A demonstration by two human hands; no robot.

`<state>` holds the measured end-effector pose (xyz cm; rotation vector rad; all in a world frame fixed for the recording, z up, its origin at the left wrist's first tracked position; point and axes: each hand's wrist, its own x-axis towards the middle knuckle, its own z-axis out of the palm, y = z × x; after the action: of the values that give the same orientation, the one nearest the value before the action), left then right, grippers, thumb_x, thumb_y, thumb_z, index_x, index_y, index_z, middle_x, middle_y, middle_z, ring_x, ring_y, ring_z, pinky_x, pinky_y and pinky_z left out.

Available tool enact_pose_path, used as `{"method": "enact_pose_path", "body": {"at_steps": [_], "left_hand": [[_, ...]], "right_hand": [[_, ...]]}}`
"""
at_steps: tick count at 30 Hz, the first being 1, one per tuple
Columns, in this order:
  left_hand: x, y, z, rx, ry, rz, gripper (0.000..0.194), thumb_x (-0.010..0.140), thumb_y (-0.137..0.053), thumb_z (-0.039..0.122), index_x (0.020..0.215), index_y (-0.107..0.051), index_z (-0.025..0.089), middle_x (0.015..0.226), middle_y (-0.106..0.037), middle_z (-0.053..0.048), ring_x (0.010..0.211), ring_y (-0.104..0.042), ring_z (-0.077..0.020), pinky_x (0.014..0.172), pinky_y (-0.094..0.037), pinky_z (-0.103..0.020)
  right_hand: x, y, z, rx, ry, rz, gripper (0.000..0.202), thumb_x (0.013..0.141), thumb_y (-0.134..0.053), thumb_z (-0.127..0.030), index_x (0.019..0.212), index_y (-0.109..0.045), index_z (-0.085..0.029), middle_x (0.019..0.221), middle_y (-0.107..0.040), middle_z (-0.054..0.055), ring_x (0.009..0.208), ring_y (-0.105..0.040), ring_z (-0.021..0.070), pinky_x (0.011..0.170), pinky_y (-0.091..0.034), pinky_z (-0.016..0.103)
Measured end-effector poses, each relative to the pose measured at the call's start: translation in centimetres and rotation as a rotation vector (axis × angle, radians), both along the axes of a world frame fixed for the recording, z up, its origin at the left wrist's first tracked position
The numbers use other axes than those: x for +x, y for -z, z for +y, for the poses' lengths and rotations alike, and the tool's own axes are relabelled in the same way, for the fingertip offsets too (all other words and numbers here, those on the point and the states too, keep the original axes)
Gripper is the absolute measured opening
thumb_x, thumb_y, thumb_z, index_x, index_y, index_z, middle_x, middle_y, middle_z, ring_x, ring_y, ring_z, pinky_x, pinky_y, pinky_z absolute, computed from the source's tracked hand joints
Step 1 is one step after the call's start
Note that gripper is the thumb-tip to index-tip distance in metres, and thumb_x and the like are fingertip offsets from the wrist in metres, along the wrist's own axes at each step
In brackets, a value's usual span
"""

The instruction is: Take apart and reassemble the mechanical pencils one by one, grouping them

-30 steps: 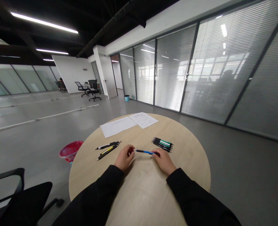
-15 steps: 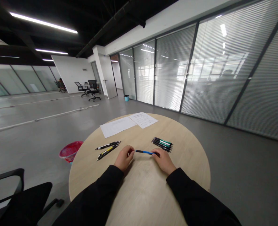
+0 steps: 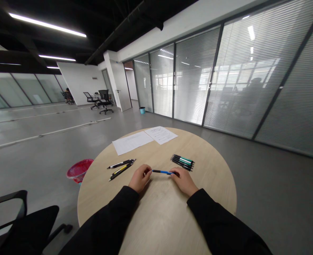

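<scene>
A blue pen [image 3: 162, 172] with a black grip section lies level between my two hands, just over the round wooden table [image 3: 161, 216]. My left hand [image 3: 141, 177] pinches its tip end. The fingers of my right hand [image 3: 183, 180] are closed on the other end, which they partly hide. Left of my hands several loose pens [image 3: 121, 169] lie at angles, with black, white and yellow barrels. Beyond my right hand several black, green and white pens [image 3: 183, 162] rest side by side in a close row.
Two printed paper sheets [image 3: 132, 142] lie at the table's far edge. A red-lined bin [image 3: 80, 170] stands on the floor to the left. A black chair [image 3: 26, 226] is close at the lower left. Glass partitions with blinds [image 3: 193, 81] run along the right.
</scene>
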<state>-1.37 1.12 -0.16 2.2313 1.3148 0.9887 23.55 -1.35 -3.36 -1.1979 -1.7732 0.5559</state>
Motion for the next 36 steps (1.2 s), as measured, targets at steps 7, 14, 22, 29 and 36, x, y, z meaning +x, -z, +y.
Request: {"method": "enact_pose_path", "body": {"at_steps": [7,14,22,29,36], "left_hand": [[0.00,-0.13,-0.09,-0.017,-0.001,0.005,0.015,0.088,-0.052,0.030,0.085,-0.061,0.019,0.081,-0.063,-0.005,0.070,-0.056,-0.0169,0.064,-0.046,-0.029],[-0.20,0.07,-0.01,0.022,0.006,0.048,0.017,0.090,-0.050,0.033,0.089,-0.060,0.019,0.084,-0.063,-0.005,0.071,-0.057,-0.0177,0.065,-0.047,-0.030],[-0.71,0.14,-0.05,0.134,-0.028,0.217,0.013,0.090,-0.048,0.027,0.096,-0.057,0.019,0.090,-0.062,-0.007,0.083,-0.059,-0.0217,0.074,-0.047,-0.034],[-0.74,-0.28,-0.24,0.119,-0.142,0.483,0.021,0.095,-0.040,0.029,0.083,-0.055,0.019,0.086,-0.061,-0.009,0.080,-0.058,-0.0235,0.073,-0.042,-0.035],[-0.31,-0.50,-0.64,0.105,-0.159,0.614,0.025,0.093,-0.048,0.039,0.080,-0.057,0.020,0.083,-0.062,-0.010,0.080,-0.059,-0.0259,0.072,-0.040,-0.036]], "right_hand": [[-0.01,-0.13,-0.08,-0.009,-0.004,0.003,0.016,0.086,-0.060,-0.016,0.092,-0.075,-0.020,0.094,-0.074,0.005,0.087,-0.065,0.0201,0.082,-0.047,0.031],[0.01,-0.02,-0.04,-0.006,0.001,0.029,0.017,0.087,-0.059,-0.017,0.092,-0.074,-0.020,0.095,-0.074,0.006,0.088,-0.065,0.0207,0.083,-0.048,0.032],[0.10,0.11,0.09,-0.006,0.021,0.070,0.018,0.086,-0.058,-0.018,0.093,-0.074,-0.019,0.096,-0.074,0.006,0.089,-0.065,0.0206,0.083,-0.048,0.032],[0.09,0.16,0.13,-0.010,0.031,0.071,0.018,0.086,-0.058,-0.018,0.093,-0.074,-0.019,0.094,-0.074,0.006,0.087,-0.065,0.0203,0.081,-0.048,0.032],[0.05,-0.07,0.02,-0.011,0.028,0.068,0.018,0.087,-0.058,-0.018,0.093,-0.074,-0.019,0.094,-0.074,0.006,0.086,-0.065,0.0203,0.080,-0.048,0.032]]}}
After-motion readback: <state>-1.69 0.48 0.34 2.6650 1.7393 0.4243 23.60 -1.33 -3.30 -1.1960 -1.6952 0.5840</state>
